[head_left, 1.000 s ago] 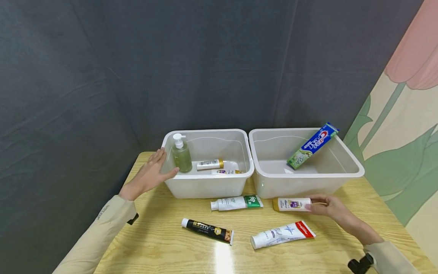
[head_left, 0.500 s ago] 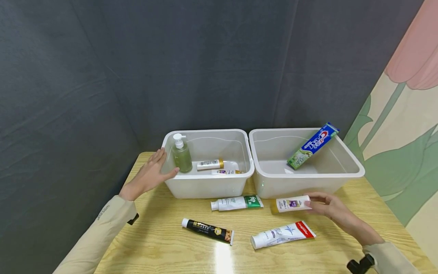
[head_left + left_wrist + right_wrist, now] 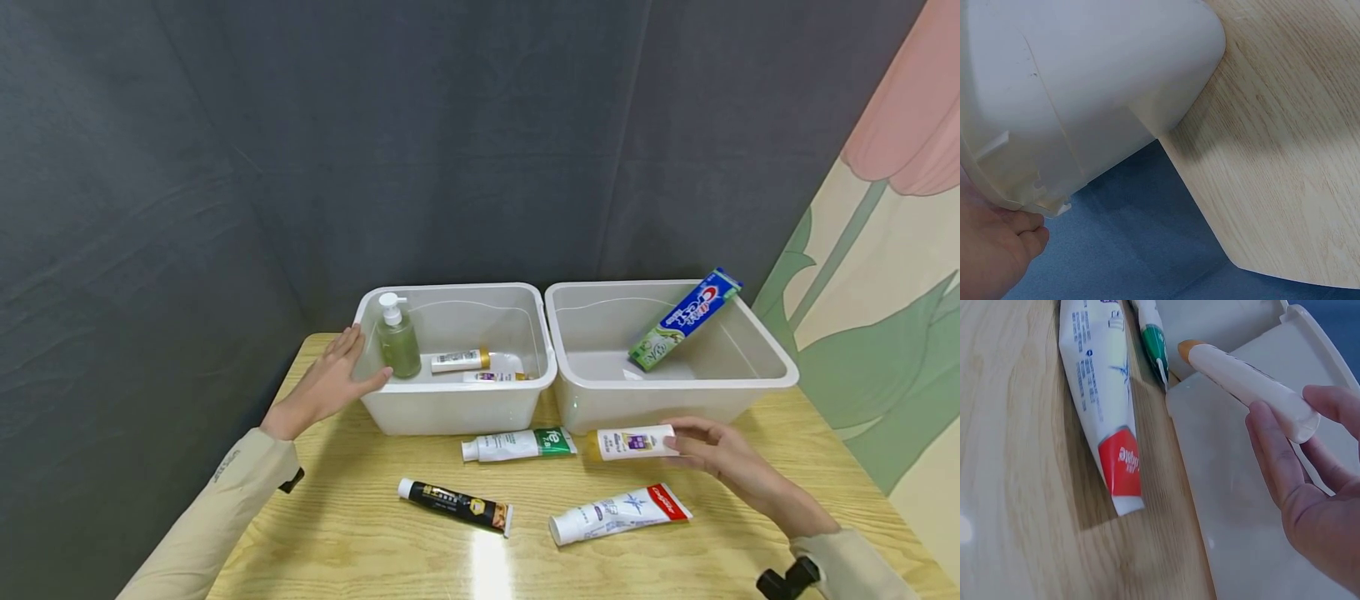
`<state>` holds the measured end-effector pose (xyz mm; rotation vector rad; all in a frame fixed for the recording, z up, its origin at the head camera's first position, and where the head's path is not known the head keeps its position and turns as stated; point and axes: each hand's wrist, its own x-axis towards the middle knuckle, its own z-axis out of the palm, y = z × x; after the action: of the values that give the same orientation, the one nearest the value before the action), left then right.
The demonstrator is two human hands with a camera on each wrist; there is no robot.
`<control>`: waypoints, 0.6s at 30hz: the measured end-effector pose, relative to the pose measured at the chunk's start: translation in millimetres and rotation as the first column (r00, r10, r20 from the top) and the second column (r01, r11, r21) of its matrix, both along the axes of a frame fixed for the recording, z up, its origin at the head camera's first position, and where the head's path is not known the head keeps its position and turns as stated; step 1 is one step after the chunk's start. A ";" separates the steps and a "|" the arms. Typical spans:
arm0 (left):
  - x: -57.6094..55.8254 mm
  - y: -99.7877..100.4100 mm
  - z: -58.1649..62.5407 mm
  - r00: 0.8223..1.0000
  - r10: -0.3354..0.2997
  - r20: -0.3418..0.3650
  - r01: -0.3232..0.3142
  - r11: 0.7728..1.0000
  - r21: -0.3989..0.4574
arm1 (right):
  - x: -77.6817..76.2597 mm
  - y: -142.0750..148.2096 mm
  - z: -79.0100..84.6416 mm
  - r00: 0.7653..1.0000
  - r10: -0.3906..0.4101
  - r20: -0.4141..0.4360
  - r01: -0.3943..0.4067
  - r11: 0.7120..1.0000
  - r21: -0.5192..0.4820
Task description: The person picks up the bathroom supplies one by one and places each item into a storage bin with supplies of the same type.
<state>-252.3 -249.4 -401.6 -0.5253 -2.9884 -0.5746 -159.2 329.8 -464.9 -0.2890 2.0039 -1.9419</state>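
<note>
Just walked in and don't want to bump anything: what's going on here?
A person's right hand holds a gold-capped white bottle in front of the right bin, while the left hand rests against the left bin. A pump bottle stands in the left bin, and a Crest box leans in the right one. Three tubes lie on the table.

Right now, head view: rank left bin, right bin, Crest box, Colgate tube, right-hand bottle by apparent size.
1. Right bin
2. Left bin
3. Crest box and Colgate tube: too alike to rank, tube lies nearer
4. Bottle in right hand
</note>
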 end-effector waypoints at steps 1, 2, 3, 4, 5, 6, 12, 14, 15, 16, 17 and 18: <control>-0.1 -0.1 -0.1 1.000 0.000 -0.001 0.000 1.000 0.000 | 0.2 -0.8 1.0 1.000 0.001 0.005 -0.001 1.000 0.001; -0.2 -0.2 -0.2 1.000 -0.001 -0.001 0.001 1.000 0.001 | 0.4 -1.7 1.7 1.000 0.001 0.008 -0.001 1.000 -0.001; -0.3 -0.3 -0.3 1.000 -0.001 -0.001 0.001 1.000 0.003 | 0.4 -2.6 2.3 1.000 0.004 0.010 -0.004 1.000 -0.005; -0.4 -0.3 -0.3 1.000 -0.002 -0.001 0.002 1.000 0.004 | 0.6 -3.6 2.8 1.000 0.007 0.008 -0.007 1.000 -0.011; -0.3 -0.2 -0.2 1.000 -0.002 0.000 0.002 1.000 0.005 | 0.9 -4.6 3.2 1.000 0.018 0.001 -0.018 1.000 -0.020; -0.3 -0.2 -0.2 1.000 -0.002 0.001 0.002 1.000 0.007 | 1.1 -5.9 3.6 1.000 0.022 -0.003 -0.022 0.999 -0.031; -0.8 -0.3 0.2 1.000 -0.002 0.010 0.002 1.000 0.004 | 3.3 -14.0 7.5 0.999 0.029 -0.022 -0.030 0.997 -0.070; -0.9 -0.4 0.3 1.000 -0.005 0.009 0.005 1.000 0.001 | 3.7 -17.3 10.3 1.000 0.019 -0.018 -0.020 0.998 -0.062; -1.1 -0.6 0.2 1.000 -0.006 0.006 0.006 1.000 0.000 | 3.7 -19.1 11.8 1.000 0.012 -0.019 -0.013 0.998 -0.056; -1.1 -0.8 0.1 1.000 -0.007 0.005 0.007 1.000 0.000 | 3.7 -20.9 13.5 1.000 0.008 -0.017 -0.009 0.999 -0.053; -1.2 -1.1 -0.1 1.000 -0.008 0.003 0.008 1.000 -0.001 | 3.6 -22.5 15.3 1.000 0.007 -0.016 -0.008 0.999 -0.049; -1.3 -1.4 -0.3 1.000 -0.009 0.001 0.009 1.000 -0.003 | 3.6 -24.3 17.1 1.000 0.006 -0.017 -0.006 0.999 -0.048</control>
<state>-253.5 -250.8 -401.9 -0.5386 -2.9898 -0.5715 -155.6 305.5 -447.8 -0.3241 1.9667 -1.9928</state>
